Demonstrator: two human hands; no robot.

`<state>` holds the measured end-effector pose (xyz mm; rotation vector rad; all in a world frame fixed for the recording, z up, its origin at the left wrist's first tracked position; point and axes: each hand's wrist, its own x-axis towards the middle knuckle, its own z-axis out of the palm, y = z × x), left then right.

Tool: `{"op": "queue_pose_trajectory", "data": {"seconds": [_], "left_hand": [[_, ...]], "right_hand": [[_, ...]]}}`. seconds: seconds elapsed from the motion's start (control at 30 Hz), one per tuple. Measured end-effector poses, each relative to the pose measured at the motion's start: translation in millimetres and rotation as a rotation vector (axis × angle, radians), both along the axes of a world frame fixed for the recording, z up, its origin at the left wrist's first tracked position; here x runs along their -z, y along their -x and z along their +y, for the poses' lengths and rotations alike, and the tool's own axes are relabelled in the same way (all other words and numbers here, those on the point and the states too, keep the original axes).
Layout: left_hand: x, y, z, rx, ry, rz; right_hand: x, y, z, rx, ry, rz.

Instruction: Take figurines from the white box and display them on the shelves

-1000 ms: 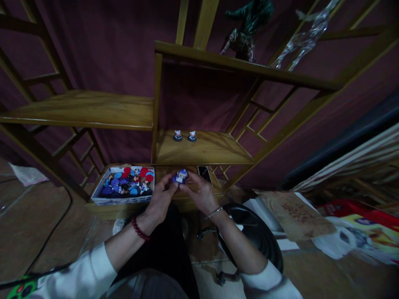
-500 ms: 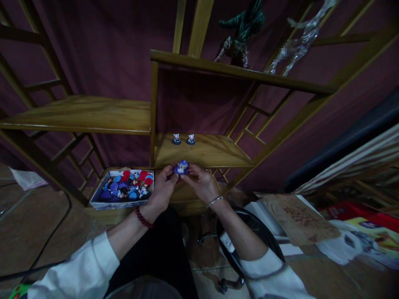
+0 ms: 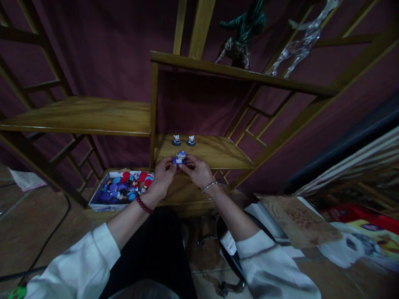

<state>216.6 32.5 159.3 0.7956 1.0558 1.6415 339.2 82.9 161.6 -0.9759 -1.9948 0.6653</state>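
Between my two hands is a small purple figurine [image 3: 180, 158] on a round purple base, upright at the front edge of the wooden shelf [image 3: 215, 149]. The fingers of my left hand [image 3: 162, 176] pinch its left side. My right hand [image 3: 201, 172] grips it from the right, thumb at the front of the base. Whether the base touches the shelf, I cannot tell. Behind it stand two small white-and-dark figurines, a left one [image 3: 176, 140] and a right one [image 3: 191, 140], side by side on dark round bases.
At lower left, a box [image 3: 109, 206] holds several red, blue and purple figurines. On the upper shelf [image 3: 237, 71] stand a dark green statue [image 3: 240, 37] and a clear glass animal figure [image 3: 301, 43]. A wheeled black chair [image 3: 232, 257] and a flat brown package [image 3: 299, 220] are at lower right.
Both hands have moved forward and slightly left with the purple figurine, from in front of the shelf to its front edge. The two figurines behind have stayed put.
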Motion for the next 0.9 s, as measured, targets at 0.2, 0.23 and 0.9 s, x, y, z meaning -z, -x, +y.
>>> {"op": "queue_pose_trajectory", "data": {"seconds": [0.2,0.23,0.9], "left_hand": [[-7.1,7.8,10.0,0.041,0.002,0.140],[-8.0,8.7,11.8,0.033,0.020,0.170],[-7.9,18.5,40.1,0.035,0.105,0.415]], "right_hand": [[0.6,9.1,20.6,0.019,-0.017,-0.019],[1.0,10.9,23.9,0.028,-0.023,-0.021],[-1.7,41.9,60.8,0.091,-0.008,-0.102]]}}
